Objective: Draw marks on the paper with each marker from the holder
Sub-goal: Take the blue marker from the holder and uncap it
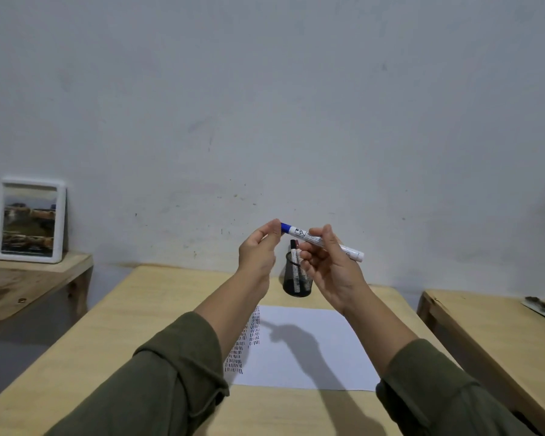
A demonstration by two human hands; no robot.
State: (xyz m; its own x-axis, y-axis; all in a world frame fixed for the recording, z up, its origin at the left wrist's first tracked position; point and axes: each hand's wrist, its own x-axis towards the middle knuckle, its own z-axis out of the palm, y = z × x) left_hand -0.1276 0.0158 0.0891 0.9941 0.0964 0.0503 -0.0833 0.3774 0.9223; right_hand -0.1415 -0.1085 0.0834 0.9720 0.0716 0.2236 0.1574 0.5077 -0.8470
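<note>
Above the table I hold a white marker with a blue cap (299, 231) almost level. My right hand (328, 265) grips its white barrel. The fingers of my left hand (258, 250) pinch the blue cap end. Behind my hands stands a black mesh holder (297, 278) with another marker (294, 256) upright in it. A white sheet of paper (309, 347) lies on the wooden table (132, 325); rows of short dark strokes (246, 341) run down its left edge, partly hidden by my left forearm.
A framed picture (29, 219) leans against the wall on a low wooden shelf (22, 278) at the left. A second wooden table (497, 335) stands at the right with a gap between. The grey wall rises right behind the holder.
</note>
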